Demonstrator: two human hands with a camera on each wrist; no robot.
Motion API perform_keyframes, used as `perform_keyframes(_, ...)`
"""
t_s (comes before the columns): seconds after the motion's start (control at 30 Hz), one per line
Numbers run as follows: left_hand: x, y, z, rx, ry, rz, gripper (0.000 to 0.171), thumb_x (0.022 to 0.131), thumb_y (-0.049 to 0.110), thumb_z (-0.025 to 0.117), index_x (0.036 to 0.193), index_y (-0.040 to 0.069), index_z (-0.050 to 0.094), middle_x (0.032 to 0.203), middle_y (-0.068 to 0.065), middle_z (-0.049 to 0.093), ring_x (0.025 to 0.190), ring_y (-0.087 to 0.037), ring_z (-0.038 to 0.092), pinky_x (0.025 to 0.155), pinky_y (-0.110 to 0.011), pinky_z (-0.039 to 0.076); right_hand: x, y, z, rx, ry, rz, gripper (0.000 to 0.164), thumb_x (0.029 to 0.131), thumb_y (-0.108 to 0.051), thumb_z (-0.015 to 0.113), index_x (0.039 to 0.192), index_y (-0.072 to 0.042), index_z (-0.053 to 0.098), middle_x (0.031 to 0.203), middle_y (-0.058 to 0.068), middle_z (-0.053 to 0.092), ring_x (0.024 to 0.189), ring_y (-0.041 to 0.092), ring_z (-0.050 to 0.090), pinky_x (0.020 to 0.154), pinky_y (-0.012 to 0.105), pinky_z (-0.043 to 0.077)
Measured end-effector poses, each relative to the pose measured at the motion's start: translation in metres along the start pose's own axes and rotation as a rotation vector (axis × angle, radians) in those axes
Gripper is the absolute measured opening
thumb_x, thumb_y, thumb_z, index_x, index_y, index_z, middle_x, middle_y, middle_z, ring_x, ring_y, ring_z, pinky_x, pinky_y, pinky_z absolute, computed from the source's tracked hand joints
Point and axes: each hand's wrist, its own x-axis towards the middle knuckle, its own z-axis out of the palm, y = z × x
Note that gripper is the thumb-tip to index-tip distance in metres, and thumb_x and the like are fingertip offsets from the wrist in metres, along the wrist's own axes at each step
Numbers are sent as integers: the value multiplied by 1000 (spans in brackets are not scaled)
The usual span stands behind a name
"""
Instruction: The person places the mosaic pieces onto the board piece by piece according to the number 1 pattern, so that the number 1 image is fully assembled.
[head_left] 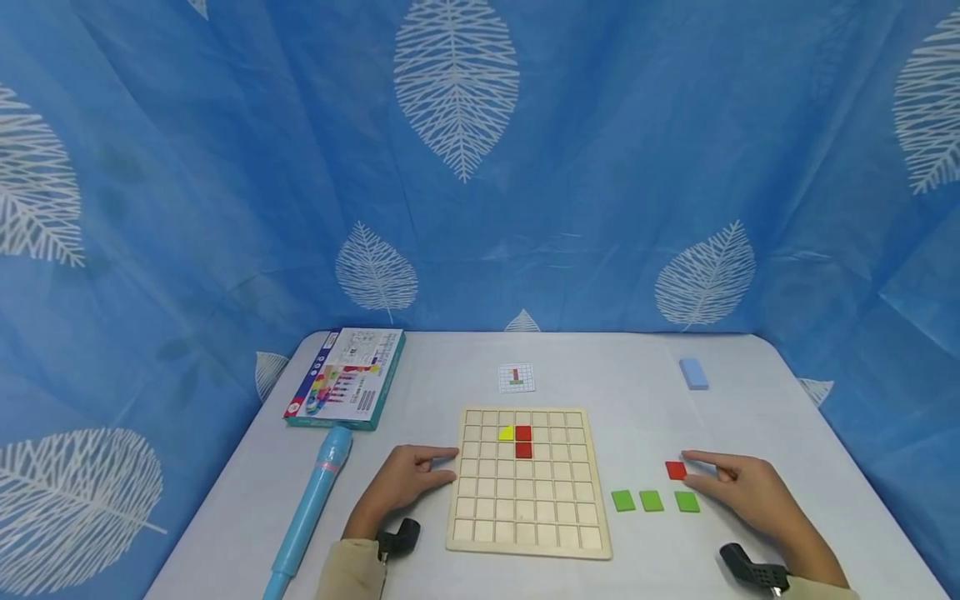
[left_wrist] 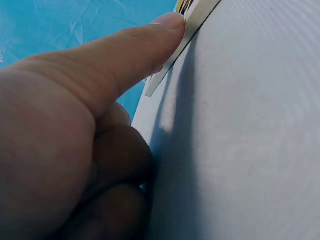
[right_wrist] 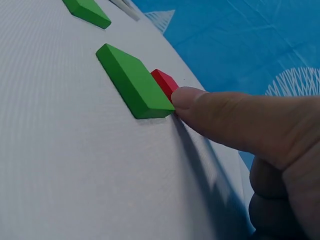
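My left hand (head_left: 401, 479) rests at the left edge of a wooden grid board (head_left: 528, 553), index finger and thumb stretched to its side. In the left wrist view the thumb (left_wrist: 145, 47) meets the board's edge. Two red square tiles (head_left: 523, 450) and a yellow piece (head_left: 506, 433) with a slanted corner sit in the board's upper cells. My right hand (head_left: 750, 492) has index finger and thumb spread at the right side of a loose red tile (head_left: 675, 471). In the right wrist view the thumb overlaps this red tile (right_wrist: 164, 82), partly hidden behind a green tile (right_wrist: 132, 80).
Several green tiles, one at the left (head_left: 623, 501), lie in a row right of the board. A small pattern card (head_left: 517, 377) lies behind it. A blue block (head_left: 693, 374) is at the back right, a boxed set (head_left: 347, 375) and a light-blue tube (head_left: 311, 508) at the left.
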Motion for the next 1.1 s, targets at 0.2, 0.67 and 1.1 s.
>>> perform_keyframes(0.2,-2,0,-1,-3,9,4,39,88,33,81,124,18,76,55,8,39,51,-8,33,50,-23,29,3,-2,0,-36,-19,11,59,83,-48,83,126,-10,74,59,0,42,58,16,38,55,31,29)
perform_keyframes(0.67,-3,-2,-1,-32,1,6,39,88,33,82,124,18,76,55,7,39,50,-8,32,49,-23,27,1,-2,2,-8,-7,13,53,84,-49,81,120,-10,77,58,-2,42,56,15,38,53,30,30)
perform_keyframes(1.1,-3,-2,-1,-56,2,16,39,87,32,82,123,18,76,54,8,38,49,-7,30,48,-22,27,-5,-7,4,18,61,22,62,85,-56,78,122,-7,76,57,-2,41,55,15,38,50,31,30)
